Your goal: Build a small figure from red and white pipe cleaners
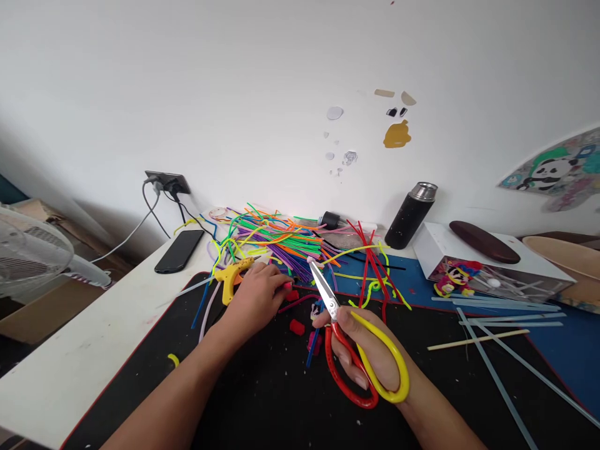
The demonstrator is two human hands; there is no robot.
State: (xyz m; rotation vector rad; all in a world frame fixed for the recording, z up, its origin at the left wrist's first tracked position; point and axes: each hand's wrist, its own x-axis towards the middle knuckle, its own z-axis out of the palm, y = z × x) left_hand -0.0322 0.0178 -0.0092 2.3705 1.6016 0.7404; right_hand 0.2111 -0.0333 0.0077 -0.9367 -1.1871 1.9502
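Note:
My right hand (360,340) is wrapped round a pair of scissors (332,306) with one red and one yellow handle loop. Their blades are together and point up and away, toward the heap of pipe cleaners. My left hand (262,287) is bent down over the black mat, its fingers curled in. A small pinkish-red bit shows at its fingertips; what it is cannot be made out. Close by lie a red scrap (297,327) and a blue pipe cleaner (313,344). Just left of that hand rests a yellow hot glue gun (229,278).
A multicoloured heap of pipe cleaners (281,240) lies against the wall. Around it are a phone (179,251), a black thermos (410,216) and a white box (435,247) with a brown case (484,242). Pale glue sticks (497,375) cross at right. A fan (35,250) stands left.

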